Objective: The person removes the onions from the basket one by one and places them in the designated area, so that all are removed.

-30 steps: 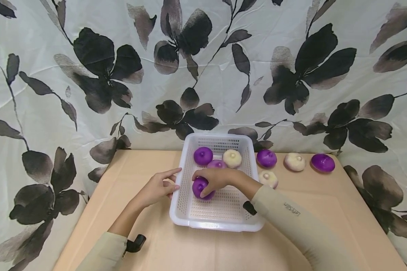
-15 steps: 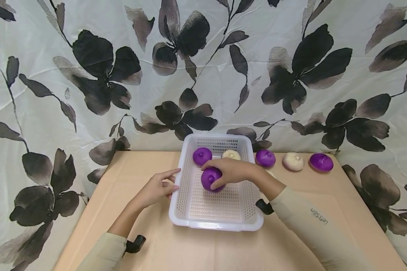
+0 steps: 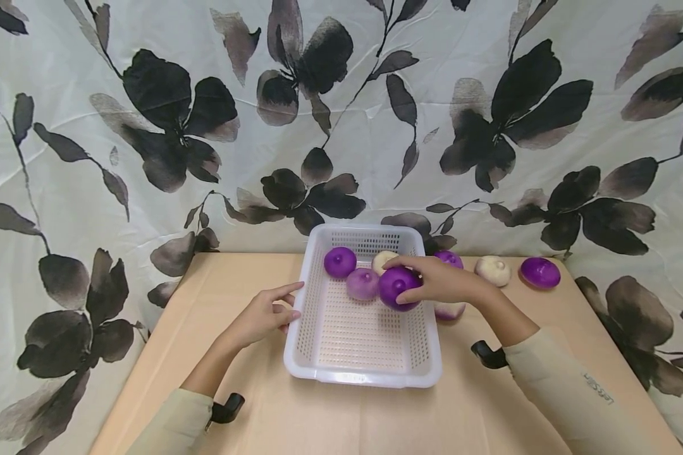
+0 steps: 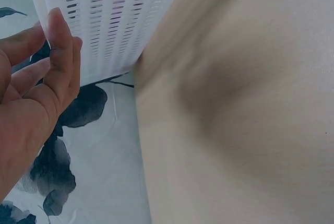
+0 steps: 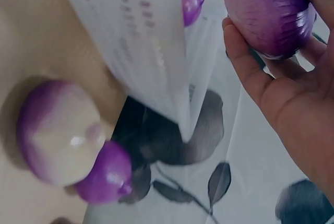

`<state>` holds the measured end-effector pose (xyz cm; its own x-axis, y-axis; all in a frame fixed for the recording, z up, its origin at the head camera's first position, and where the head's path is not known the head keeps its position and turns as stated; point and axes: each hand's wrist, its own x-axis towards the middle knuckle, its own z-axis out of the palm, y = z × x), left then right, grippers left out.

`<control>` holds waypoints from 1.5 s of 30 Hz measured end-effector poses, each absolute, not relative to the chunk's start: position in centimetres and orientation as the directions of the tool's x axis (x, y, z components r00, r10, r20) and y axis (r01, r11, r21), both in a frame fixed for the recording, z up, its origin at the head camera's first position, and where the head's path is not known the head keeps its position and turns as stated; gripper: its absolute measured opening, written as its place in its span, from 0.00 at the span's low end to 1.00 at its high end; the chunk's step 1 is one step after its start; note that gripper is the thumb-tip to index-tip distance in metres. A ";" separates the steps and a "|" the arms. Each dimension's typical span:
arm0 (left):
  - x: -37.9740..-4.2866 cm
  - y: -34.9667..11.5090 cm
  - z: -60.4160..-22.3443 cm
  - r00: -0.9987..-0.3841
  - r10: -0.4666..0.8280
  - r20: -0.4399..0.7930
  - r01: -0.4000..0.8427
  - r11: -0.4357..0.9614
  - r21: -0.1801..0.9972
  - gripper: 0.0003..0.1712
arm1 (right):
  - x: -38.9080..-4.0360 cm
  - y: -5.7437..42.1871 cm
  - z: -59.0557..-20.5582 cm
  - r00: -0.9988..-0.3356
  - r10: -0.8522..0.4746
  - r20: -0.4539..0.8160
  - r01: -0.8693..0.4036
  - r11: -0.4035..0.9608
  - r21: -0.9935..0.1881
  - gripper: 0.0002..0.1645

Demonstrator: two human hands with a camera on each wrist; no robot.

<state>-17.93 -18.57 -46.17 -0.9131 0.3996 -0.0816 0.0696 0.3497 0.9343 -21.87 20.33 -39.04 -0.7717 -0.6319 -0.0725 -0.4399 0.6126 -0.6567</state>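
One deep-purple onion (image 3: 397,289) in the right hand (image 3: 441,279): fingers wrapped round it, spread only as wide as its body, thumb on the near side. Head-view clock, basket centre as hub: it's at 2 o'clock, over the inside, near the right wall. Left hand (image 3: 264,316) at 9: fingers loosely bent, tips touching the basket (image 3: 370,379) rim, no grip on it.

Inside: violet onion (image 3: 339,261) at 11, lilac onion (image 3: 362,284) at 12, cream onion (image 3: 381,260) at 1, part-hidden. Outside, on the bench (image 3: 262,404): two-tone onion (image 3: 449,311) at 3, just beside the wall; bright purple onion (image 3: 451,257) at 2, half behind the right hand; white onion (image 3: 492,270) and plum onion (image 3: 539,273) farther out, between 2 and 3.

Basket: white plastic, rectangular, rounded corners, slotted walls, perforated floor. Onions: rounded, glossy; held one streaked, paler on one side in right wrist view. Bench: smooth, pale wood tone. Backdrop cloth (image 3: 375,158): white, creased, dark floral print.

Writing: dark lettering (image 3: 597,388) on the beige right sleeve (image 3: 558,392); starts "Let", rest too small to call.
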 end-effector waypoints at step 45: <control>-17.9 -18.5 -46.1 -0.912 0.401 -0.092 0.063 0.357 0.932 0.37 | -20.0 40.1 -47.6 -0.967 -0.220 -0.131 -0.068 0.716 -0.695 0.40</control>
<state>-17.88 -18.49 -46.14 -0.9115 0.4009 -0.0919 0.0628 0.3565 0.9322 -19.97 40.08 -47.61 -0.9667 -0.2198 -0.1312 -0.0683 0.7155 -0.6953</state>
